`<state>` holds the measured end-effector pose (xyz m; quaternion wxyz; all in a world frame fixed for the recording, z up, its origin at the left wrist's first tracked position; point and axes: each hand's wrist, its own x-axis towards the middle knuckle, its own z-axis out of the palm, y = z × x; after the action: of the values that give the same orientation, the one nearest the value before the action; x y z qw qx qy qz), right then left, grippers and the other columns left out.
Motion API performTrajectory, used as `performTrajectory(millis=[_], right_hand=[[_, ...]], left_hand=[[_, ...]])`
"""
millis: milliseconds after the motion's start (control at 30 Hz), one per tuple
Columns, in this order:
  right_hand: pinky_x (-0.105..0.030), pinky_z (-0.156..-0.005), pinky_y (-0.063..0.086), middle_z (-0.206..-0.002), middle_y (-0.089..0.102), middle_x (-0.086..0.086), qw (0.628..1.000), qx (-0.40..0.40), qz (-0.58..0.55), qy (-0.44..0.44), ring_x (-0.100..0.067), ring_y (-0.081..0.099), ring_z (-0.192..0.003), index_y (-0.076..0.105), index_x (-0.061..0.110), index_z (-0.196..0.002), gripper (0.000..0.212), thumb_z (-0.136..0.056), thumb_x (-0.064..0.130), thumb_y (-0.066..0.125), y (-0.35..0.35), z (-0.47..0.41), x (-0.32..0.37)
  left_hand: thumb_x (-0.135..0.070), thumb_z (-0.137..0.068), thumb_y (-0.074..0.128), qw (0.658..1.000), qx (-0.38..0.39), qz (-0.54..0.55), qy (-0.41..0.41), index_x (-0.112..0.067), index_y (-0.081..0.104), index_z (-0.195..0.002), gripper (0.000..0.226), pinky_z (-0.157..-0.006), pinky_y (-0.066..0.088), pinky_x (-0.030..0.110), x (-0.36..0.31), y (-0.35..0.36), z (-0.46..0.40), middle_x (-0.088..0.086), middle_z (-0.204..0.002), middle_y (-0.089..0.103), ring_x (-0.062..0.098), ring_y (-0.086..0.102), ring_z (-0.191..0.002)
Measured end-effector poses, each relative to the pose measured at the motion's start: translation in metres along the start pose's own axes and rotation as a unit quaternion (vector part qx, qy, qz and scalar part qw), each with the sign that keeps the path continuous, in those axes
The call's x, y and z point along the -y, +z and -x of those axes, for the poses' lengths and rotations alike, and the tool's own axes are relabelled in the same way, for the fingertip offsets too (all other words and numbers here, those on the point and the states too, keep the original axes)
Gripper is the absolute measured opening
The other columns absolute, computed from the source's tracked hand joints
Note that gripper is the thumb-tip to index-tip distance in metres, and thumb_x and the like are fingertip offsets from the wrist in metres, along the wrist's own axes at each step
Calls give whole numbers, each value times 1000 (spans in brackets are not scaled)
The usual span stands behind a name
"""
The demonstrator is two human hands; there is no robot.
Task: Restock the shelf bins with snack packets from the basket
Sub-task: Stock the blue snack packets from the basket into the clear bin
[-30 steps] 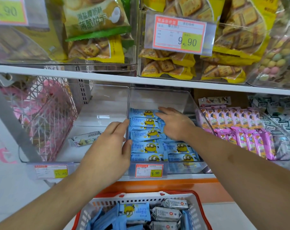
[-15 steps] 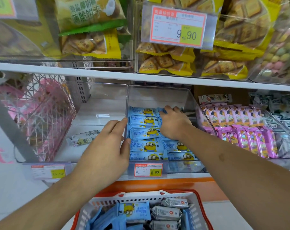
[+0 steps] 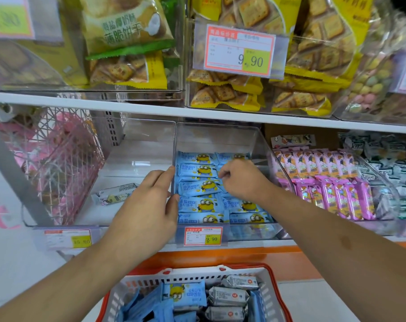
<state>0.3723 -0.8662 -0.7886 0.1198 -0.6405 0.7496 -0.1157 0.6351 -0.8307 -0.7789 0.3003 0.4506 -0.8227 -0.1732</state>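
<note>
Here two hands (image 3: 148, 205) (image 3: 241, 180) meet ten visible blue packets (image 3: 197, 188) in one bin (image 3: 217, 135).

A shop: price tags (image 3: 240, 51) front shelf bins (image 3: 262, 145) of packaged snacks.

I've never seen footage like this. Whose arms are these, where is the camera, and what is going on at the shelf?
There is no machine: a person wears a camera on the head, looking down at their own arms. The left hand rests against the wall of a clear bin that holds blue snack packets. The right hand is inside, its fingers curled among the packets; whether it pinches one is unclear. Below, a basket holds more blue packets and some silver packets.
</note>
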Motion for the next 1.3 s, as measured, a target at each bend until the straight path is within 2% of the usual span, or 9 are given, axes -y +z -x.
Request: performTrajectory(millis=[67, 467, 567, 667, 767, 867, 1000, 1167, 1300], right_hand=[[-46, -90, 62, -106, 76, -19, 1000, 20, -14, 9, -33, 72, -102, 78, 2, -99, 24, -90, 1, 55, 4, 3, 7], [-54, -88, 62, -98, 77, -18, 974, 75, -198, 85, -38, 74, -95, 80, 9, -101, 34, -87, -10, 55, 19, 3, 14], [-34, -83, 63, -103, 72, -25, 958, 91, -257, 94, -40, 73, -96, 68, -7, -127, 38, -94, -17, 53, 12, 7, 18], [-27, -65, 51, -134, 49, -47, 961, 103, -247, 74, -61, 49, -124, 56, -18, -133, 37, -97, -19, 47, 4, 16, 20], [-24, -81, 55, -140, 64, -18, 972, 114, -191, 77, -33, 64, -124, 68, 6, -134, 41, -100, -7, 49, 4, 18, 20], [-6, -58, 37, -143, 63, -4, 981, 127, -138, 48, -5, 62, -93, 62, 14, -142, 50, -100, -6, 44, 3, 24, 20], [-9, -80, 43, -140, 64, 0, 987, 85, -132, 23, -9, 61, -116, 66, 19, -137, 52, -99, -9, 44, 4, 31, 19], [-9, -43, 36, -103, 55, 14, 989, 37, -142, 32, -3, 48, -62, 69, 21, -130, 55, -97, -14, 42, 2, 33, 13], [-13, -47, 38, -107, 52, 8, 992, 14, -121, 37, -5, 51, -69, 68, 20, -129, 52, -95, -12, 46, 1, 35, 9]], left_hand=[[-27, -101, 52, 1000, 1, -1, -3, -26, 33, -158, 60, -89, 55, 36, 1, 0, 0, -12, -134, 47, 10, 58, -104], [-25, -101, 53, 1000, -1, -5, -6, -22, 36, -157, 59, -92, 52, 35, 3, 3, -1, -7, -136, 48, 18, 60, -106], [-24, -101, 53, 1000, -3, -7, -5, -21, 35, -157, 59, -90, 51, 32, 2, 4, -1, -7, -135, 48, 17, 60, -105], [-24, -101, 53, 1000, -2, -6, -3, -21, 35, -157, 59, -90, 53, 34, 2, 4, -1, -7, -135, 47, 17, 60, -108], [-24, -100, 52, 1000, -1, -9, -4, -21, 35, -157, 59, -89, 54, 37, 2, 5, -1, -7, -136, 46, 17, 60, -108], [-26, -101, 52, 1000, 1, -10, -6, -22, 33, -157, 59, -89, 55, 38, 2, 5, 0, -8, -136, 46, 16, 60, -109], [-26, -101, 51, 1000, 3, -10, -7, -22, 33, -157, 60, -90, 55, 40, 3, 4, 0, -8, -136, 46, 17, 60, -110], [-25, -100, 51, 1000, 1, -14, -1, -21, 34, -157, 59, -91, 55, 40, 4, 4, -1, -7, -136, 46, 17, 61, -110], [-26, -101, 51, 1000, 1, -10, -6, -22, 33, -158, 59, -92, 54, 37, 4, 4, -1, -8, -138, 46, 16, 60, -112]])
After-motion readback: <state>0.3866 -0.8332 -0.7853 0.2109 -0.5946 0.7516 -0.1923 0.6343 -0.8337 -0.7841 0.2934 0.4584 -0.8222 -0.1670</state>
